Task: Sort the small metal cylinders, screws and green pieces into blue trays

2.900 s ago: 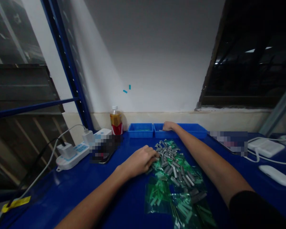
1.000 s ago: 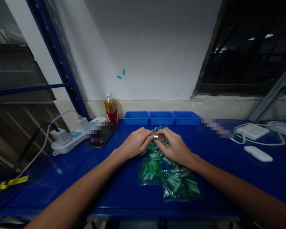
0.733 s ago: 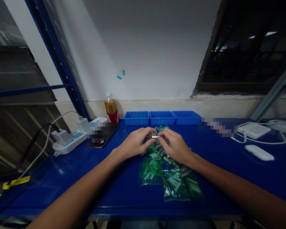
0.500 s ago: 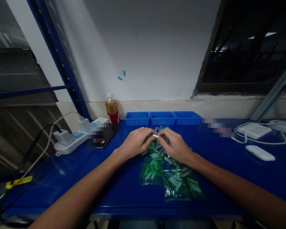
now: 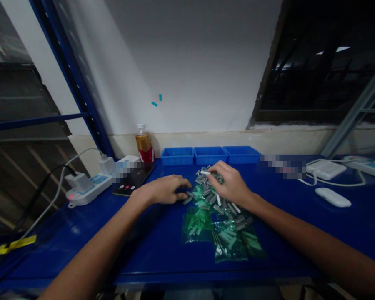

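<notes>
A small white bar-shaped piece (image 5: 205, 173) sticks out to the left from between the thumb and fingers of my right hand (image 5: 229, 181), which pinches it above the heap. My left hand (image 5: 167, 189) is at the heap's left edge, thumb and fingers apart, close to a loose grey piece (image 5: 188, 200). Between and below both hands spreads a heap of small grey and white bar-shaped pieces (image 5: 210, 196). Clear green bags with similar pieces inside lie in front: one at the left (image 5: 196, 225), another at the right (image 5: 229, 241). My right hand hides part of the heap.
Three blue bins (image 5: 210, 156) line the wall. To the left are a drink bottle (image 5: 144, 146), a phone (image 5: 134, 181) and a power strip (image 5: 95, 185) with cables. A white oval case (image 5: 333, 197) and a white adapter (image 5: 328, 170) with its cord lie on the right of the blue table (image 5: 162, 246).
My hands were together over the heap at a small white piece. My left hand has let go and moved left and slightly down; the piece stays in my right hand. The view has shifted slightly.
</notes>
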`<state>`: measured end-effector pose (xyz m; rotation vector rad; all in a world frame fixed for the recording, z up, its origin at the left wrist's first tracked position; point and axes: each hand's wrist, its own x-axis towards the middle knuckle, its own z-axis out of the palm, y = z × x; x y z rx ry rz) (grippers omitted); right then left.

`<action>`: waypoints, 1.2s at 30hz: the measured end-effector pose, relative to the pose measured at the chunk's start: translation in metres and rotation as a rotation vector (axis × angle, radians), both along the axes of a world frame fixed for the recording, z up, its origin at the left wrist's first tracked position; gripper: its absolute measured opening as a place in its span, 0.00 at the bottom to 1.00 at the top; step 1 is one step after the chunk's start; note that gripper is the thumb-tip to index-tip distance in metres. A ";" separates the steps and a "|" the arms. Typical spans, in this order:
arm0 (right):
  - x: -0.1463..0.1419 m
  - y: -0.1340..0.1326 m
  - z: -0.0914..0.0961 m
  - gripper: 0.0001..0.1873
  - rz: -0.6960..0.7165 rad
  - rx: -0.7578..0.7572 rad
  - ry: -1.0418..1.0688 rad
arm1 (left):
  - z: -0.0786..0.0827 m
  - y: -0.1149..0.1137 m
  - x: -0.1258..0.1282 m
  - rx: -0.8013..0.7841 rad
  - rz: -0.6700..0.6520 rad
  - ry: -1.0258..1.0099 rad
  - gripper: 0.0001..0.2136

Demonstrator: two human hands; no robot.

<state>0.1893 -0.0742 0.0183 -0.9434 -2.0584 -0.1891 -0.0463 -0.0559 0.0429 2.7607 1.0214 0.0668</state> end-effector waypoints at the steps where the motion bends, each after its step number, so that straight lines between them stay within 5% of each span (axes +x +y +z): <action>1: 0.004 0.008 0.005 0.07 -0.032 0.004 0.006 | -0.001 0.002 -0.004 -0.042 -0.002 0.016 0.16; 6: 0.016 0.078 0.039 0.10 -0.370 -0.242 -0.089 | -0.009 0.008 -0.006 -0.062 0.036 0.003 0.10; 13: 0.008 0.166 0.059 0.13 -0.500 -0.625 -0.345 | -0.014 0.011 -0.006 -0.022 0.100 -0.053 0.09; 21: -0.005 0.177 0.041 0.18 -0.545 -0.893 -0.532 | -0.016 0.012 -0.014 -0.065 0.222 -0.038 0.18; 36: -0.010 0.187 0.035 0.19 -0.570 -0.940 -0.513 | -0.011 0.009 -0.009 -0.065 0.172 -0.002 0.07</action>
